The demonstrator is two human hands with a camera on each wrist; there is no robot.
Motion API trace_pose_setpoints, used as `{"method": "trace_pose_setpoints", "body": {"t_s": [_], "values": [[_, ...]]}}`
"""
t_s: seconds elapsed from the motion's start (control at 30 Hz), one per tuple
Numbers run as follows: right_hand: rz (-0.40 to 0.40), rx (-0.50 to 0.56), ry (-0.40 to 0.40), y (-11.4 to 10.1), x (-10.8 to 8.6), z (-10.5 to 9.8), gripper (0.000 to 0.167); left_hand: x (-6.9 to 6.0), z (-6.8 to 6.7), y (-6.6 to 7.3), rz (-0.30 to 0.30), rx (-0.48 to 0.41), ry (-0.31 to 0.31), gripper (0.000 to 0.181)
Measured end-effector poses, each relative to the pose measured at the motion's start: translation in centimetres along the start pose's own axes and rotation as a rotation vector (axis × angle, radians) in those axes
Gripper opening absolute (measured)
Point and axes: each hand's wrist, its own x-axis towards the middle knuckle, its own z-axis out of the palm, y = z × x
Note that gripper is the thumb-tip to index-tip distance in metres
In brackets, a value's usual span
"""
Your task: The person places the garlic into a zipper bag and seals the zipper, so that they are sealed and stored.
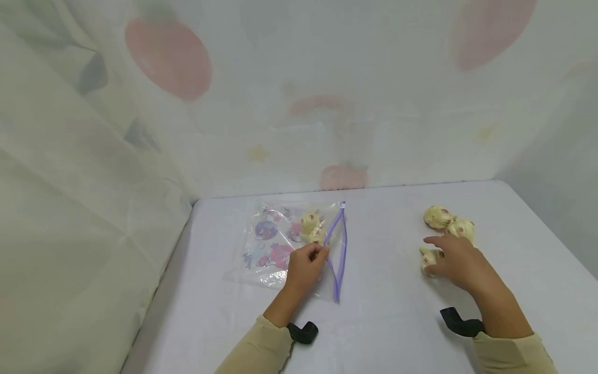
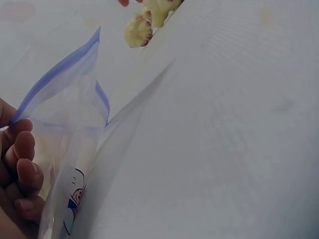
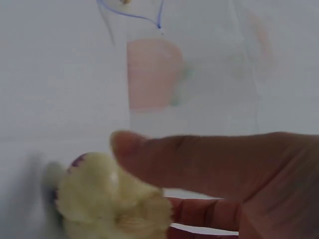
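My left hand (image 1: 306,265) pinches the purple zip edge of a clear printed zip bag (image 1: 266,254), lying flat with its mouth parted toward the right. Inside the bag are lumpy pale yellow bulbs (image 1: 311,223), partly behind the film. In the left wrist view, curled fingers (image 2: 25,144) hold the bag's raised edge (image 2: 60,69). My right hand (image 1: 460,262) is spread around another pale yellow bulb (image 1: 428,259) with purplish marks. In the right wrist view, the thumb overlaps this bulb (image 3: 99,194) and other fingers lie behind it; firm contact cannot be made out.
Two similar bulbs (image 1: 437,216) lie just beyond my right hand, touching each other. The white-covered table (image 1: 383,311) meets a printed cloth backdrop (image 1: 280,114) at the back. A pale curtain (image 1: 70,208) hangs along the left. Black wrist mounts (image 1: 303,332) stick out from both wrists.
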Motion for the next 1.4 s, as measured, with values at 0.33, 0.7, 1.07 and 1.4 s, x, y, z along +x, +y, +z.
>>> {"method": "trace_pose_setpoints", "body": {"t_s": [0.33, 0.7, 1.07, 1.4], "values": [[-0.066, 0.038, 0.121, 0.0, 1.2, 2.3, 0.055, 0.1, 0.0, -0.3, 0.002, -0.005, -0.012, 0.020], [-0.036, 0.241, 0.121, 0.4, 2.6, 4.4, 0.056, 0.0, -0.2, -0.2, 0.011, 0.001, -0.016, 0.021], [-0.089, 0.446, 0.050, -0.2, 4.4, 5.8, 0.056, 0.0, -0.1, -0.3, 0.003, -0.019, -0.005, 0.020], [-0.073, 0.412, 0.113, -0.1, 5.0, 6.9, 0.062, 0.0, 0.0, -0.4, 0.018, 0.002, -0.008, 0.019]]}}
